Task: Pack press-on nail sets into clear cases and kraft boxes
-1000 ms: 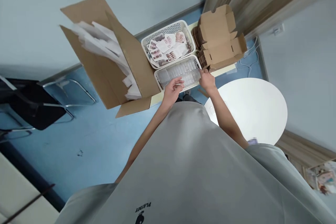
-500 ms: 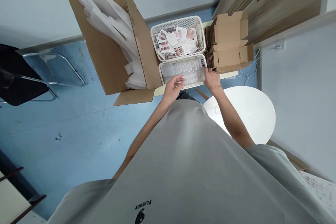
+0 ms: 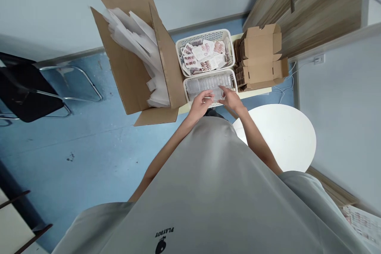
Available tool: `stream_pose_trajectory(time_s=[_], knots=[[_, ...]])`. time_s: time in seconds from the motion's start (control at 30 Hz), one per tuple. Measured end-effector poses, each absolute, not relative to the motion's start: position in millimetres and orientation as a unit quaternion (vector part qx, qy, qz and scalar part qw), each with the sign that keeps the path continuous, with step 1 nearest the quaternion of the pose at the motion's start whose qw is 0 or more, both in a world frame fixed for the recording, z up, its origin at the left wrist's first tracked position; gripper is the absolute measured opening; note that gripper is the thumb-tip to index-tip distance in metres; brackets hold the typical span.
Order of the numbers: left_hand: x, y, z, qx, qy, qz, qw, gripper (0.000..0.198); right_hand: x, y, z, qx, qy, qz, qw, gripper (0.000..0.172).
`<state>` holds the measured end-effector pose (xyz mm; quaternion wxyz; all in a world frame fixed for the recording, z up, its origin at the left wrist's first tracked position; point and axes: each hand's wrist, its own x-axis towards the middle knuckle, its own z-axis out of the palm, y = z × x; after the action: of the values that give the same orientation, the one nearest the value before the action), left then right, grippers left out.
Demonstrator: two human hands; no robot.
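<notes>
A white lattice basket (image 3: 186, 87) holds rows of clear plastic cases (image 3: 205, 83). Over its near edge my left hand (image 3: 200, 106) has its fingers slightly curved and apart, beside the clear plastic; no held thing shows in it. My right hand (image 3: 233, 100) is at the near right part of this basket, thumb and fingers around the end of a clear plastic case (image 3: 218, 94), though the grip is hard to make out. Directly behind stands a second white basket (image 3: 178, 43) with printed cards of press-on nails (image 3: 205, 53).
On the left stands a large open cardboard box (image 3: 120, 75) with white packing sheets (image 3: 145, 51). Folded brown cartons (image 3: 260, 57) are stacked to the right. A round white table (image 3: 282, 135) is at my right, a black chair (image 3: 26, 91) far left.
My right hand has moved left from the basket's right rim to the clear cases, closer to my left hand. The view has shifted slightly; my left hand stays nearly in place.
</notes>
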<state>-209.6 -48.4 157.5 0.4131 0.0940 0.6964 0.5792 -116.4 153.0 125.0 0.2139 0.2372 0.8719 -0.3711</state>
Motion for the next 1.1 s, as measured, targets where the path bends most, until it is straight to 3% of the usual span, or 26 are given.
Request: stream_pose_trajectory(time_s=[0.1,0.33,0.53,0.73,0.9,1.0,1.1], knots=[[-215,-50,157,0.080,0.698,0.583,0.407,0.043,-126,151,128,0.245,0.880,-0.338,0.225,0.087],[-225,-51,165,0.061,0.712,0.595,0.368,0.040,-198,169,149,0.223,0.925,-0.272,0.144,0.059],[-226,-55,173,0.056,0.713,0.604,0.352,0.039,-285,171,119,0.211,0.938,-0.228,0.153,0.063],[-227,-58,171,0.032,0.714,0.612,0.339,0.038,-321,152,90,0.271,0.910,-0.188,0.251,0.087],[-228,-64,171,0.016,0.709,0.622,0.331,0.038,-322,151,83,0.296,0.898,-0.191,0.264,0.083],[-228,-67,171,0.018,0.707,0.620,0.340,0.039,-319,163,83,0.291,0.892,-0.207,0.276,0.072],[-227,-69,171,0.027,0.701,0.621,0.350,0.040,-312,176,87,0.264,0.898,-0.233,0.264,0.047]])
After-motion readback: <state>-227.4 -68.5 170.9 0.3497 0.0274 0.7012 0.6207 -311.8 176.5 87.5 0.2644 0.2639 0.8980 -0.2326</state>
